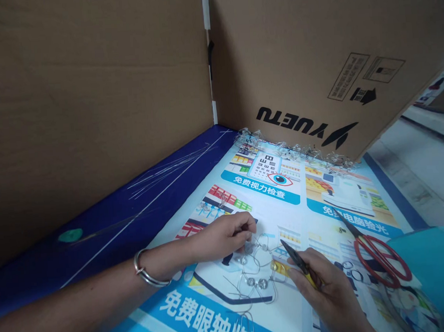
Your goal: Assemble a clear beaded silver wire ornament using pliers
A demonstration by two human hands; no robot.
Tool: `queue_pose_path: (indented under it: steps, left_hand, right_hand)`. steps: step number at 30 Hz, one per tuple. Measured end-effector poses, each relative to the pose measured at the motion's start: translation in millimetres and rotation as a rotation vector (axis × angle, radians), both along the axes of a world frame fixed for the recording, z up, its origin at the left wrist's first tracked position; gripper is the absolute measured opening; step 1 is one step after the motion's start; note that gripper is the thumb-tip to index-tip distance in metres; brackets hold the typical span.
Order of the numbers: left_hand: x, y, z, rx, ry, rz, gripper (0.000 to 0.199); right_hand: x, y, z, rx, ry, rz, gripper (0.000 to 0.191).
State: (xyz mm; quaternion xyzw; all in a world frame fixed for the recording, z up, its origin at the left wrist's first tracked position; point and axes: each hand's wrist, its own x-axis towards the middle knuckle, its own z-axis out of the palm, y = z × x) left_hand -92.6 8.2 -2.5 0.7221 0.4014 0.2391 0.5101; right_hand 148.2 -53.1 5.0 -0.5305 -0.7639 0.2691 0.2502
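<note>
The cardboard panel [89,94] rises beyond and left of the left hand [221,238]; that hand is closed in a pinch on a length of beaded wire [256,269], which sprawls between the hands on a printed poster [273,208]; the right hand [323,292] clenches yellow-handled needle-nose pliers [301,264], tips at the wire; red-handled scissors [380,261] lie just right of it; clear beaded strands [292,151] heap ahead of both hands.

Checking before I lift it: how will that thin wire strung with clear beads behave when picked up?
The thin wire looks floppy yet springy, so it will probably sag and spring out of shape. The clear beads look light but may swing. Its loose ends could snag on the poster.
</note>
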Motion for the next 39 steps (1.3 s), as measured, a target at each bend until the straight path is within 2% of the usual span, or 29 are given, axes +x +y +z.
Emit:
queue_pose_path:
  steps: [7, 15, 27, 34, 39]
  left_hand:
    - [-0.3, -1.1, -1.1, -0.026, -0.012, -0.002, 0.007]
    - [0.0, -0.4, 2.6, 0.117, 0.061, 0.018, 0.009]
    - [0.7, 0.6, -4.8, 0.074, 0.025, 0.032, 0.009]
    - [1.6, -0.2, -2.1, 0.037, -0.020, 0.014, 0.008]
    - [2.0, 0.2, -1.6, 0.068, 0.000, 0.032, 0.009]
  right_hand:
    - [-1.0, 0.9, 0.6, -0.017, 0.000, 0.002, 0.018]
    - [-0.1, 0.3, -1.0, -0.008, 0.005, 0.005, 0.017]
    - [0.7, 0.4, -1.8, -0.028, 0.007, 0.007, 0.016]
    - [0.2, 0.5, -1.0, -0.034, 0.002, -0.001, 0.018]
    - [0.4, 0.4, -0.6, -0.026, 0.006, 0.001, 0.017]
